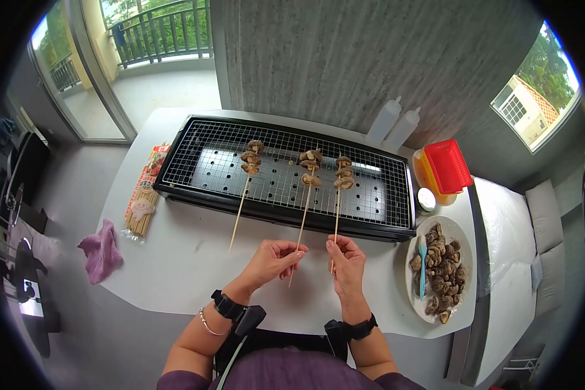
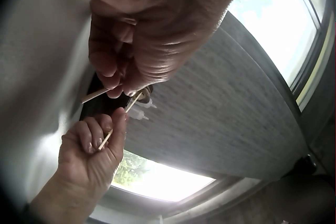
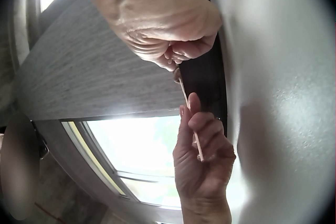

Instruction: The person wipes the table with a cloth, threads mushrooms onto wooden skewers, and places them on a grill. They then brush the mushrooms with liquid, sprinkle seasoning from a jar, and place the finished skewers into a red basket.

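Three mushroom skewers lie with their mushrooms on the wire grate of a black grill (image 1: 273,188). Toward the table's front edge, the left hand (image 1: 274,261) pinches the stick of the middle skewer (image 1: 305,214). Beside it, the right hand (image 1: 346,260) pinches the stick of the right skewer (image 1: 337,214) between thumb and fingers. No hand touches the left skewer (image 1: 240,211), whose stick juts over the grill's front edge. Close up in the left wrist view, the left hand (image 2: 142,29) has its stick between thumb and fingers; the right wrist view shows the right hand (image 3: 163,19) partly hiding its stick.
A plate (image 1: 411,286) of mushrooms with a blue brush (image 1: 422,270) stands right. Behind it are a jar (image 1: 426,200), a red basket (image 1: 450,166) and squeeze bottles (image 1: 385,120). Left lie packaged skewers (image 1: 140,205) and a purple cloth (image 1: 102,252).
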A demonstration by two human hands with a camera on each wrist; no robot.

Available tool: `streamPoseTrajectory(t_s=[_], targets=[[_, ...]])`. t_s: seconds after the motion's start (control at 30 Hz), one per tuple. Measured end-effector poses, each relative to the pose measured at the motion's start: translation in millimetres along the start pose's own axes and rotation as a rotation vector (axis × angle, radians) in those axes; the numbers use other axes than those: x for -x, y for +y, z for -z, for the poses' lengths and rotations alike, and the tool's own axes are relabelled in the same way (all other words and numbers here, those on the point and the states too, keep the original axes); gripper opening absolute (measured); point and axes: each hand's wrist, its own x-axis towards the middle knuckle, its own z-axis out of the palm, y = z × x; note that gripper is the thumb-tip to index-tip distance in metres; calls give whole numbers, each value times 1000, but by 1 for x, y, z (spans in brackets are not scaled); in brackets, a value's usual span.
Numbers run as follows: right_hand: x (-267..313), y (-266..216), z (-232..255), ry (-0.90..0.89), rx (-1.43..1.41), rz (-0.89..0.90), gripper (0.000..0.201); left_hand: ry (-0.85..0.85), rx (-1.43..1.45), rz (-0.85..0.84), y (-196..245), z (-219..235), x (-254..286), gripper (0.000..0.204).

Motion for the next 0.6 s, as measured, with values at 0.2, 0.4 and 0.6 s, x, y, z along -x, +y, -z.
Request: streamPoseTrajectory(t_s=[0.2, 0.4, 0.6], targets=[[-1, 4, 1, -16, 14, -29, 13, -1, -11, -1, -2, 1, -1, 26], [-1, 3, 2, -70, -34, -20, 15, 150, 144, -151, -3, 0, 2, 39], [-1, 4, 2, -81, -20, -22, 18, 210, 473, -76, -4, 13, 34, 37]])
